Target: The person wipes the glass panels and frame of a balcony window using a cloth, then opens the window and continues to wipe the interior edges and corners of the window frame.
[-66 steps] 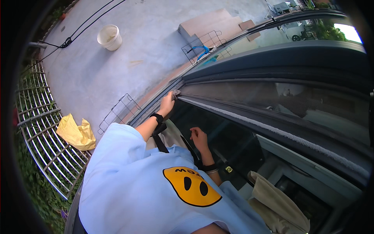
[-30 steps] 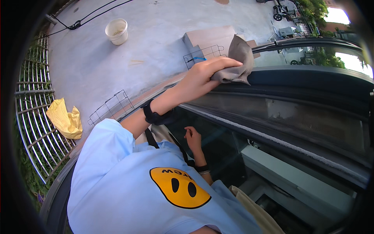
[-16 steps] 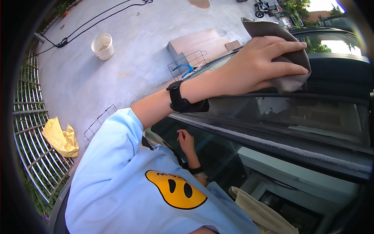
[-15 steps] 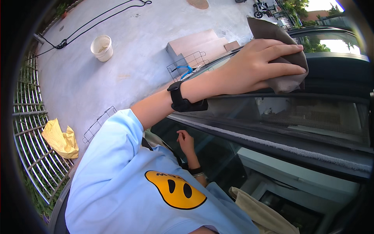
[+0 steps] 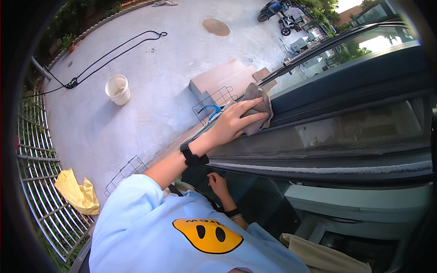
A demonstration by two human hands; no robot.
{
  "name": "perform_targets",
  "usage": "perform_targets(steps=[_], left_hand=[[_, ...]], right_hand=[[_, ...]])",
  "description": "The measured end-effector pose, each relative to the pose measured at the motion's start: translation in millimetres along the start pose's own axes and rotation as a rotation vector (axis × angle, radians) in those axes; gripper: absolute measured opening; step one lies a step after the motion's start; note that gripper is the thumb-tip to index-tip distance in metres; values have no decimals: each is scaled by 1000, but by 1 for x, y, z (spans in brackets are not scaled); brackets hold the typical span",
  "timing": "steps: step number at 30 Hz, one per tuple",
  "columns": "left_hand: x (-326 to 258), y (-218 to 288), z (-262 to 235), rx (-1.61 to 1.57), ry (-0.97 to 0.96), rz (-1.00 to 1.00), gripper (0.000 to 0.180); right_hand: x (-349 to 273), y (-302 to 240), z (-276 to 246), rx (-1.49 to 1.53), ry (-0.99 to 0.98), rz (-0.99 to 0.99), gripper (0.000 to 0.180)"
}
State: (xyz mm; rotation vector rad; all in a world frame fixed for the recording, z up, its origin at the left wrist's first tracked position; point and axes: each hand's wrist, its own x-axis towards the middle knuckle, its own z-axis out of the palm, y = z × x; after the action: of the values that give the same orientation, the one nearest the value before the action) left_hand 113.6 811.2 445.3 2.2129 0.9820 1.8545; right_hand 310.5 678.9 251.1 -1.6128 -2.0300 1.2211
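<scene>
Nearest the camera, the right hand (image 5: 218, 183) is being held low beneath the window frame (image 5: 318, 164), its fingers loosely curled and gripping nothing, apparently resting against the dark glass there. Above it, the left hand (image 5: 234, 123) is being stretched out along the frame's upper track, fingers spread and pressed flat onto a grey-brown cloth (image 5: 258, 107), which is being pinned to the frame just beyond the fingertips. The frame's long axis is running right from the cloth, so the left hand is the nearer one. Far below the frame, a white bucket (image 5: 117, 89) is standing on the concrete yard.
</scene>
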Motion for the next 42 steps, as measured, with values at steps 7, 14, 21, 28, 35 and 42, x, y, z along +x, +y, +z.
perform_targets(steps=[7, 14, 21, 28, 35, 42], left_hand=[[-52, -7, 4, 106, -26, -133, 34], [-3, 26, -16, -34, 187, -160, 35], [89, 63, -35, -114, 179, 203, 35], [117, 55, -12, -151, 133, 221, 31], [114, 54, -9, -24, 164, 212, 44], [106, 58, -1, 112, 221, 112, 44]], right_hand=[[3, -5, 9, -24, -29, 4, 14], [4, -3, 16, -14, -15, -46, 12], [3, 3, 20, -48, -70, -14, 15], [-6, 13, 23, -25, -78, 32, 18], [-15, 30, 15, -130, -100, 183, 21], [-20, 47, 20, -86, -75, 264, 21]])
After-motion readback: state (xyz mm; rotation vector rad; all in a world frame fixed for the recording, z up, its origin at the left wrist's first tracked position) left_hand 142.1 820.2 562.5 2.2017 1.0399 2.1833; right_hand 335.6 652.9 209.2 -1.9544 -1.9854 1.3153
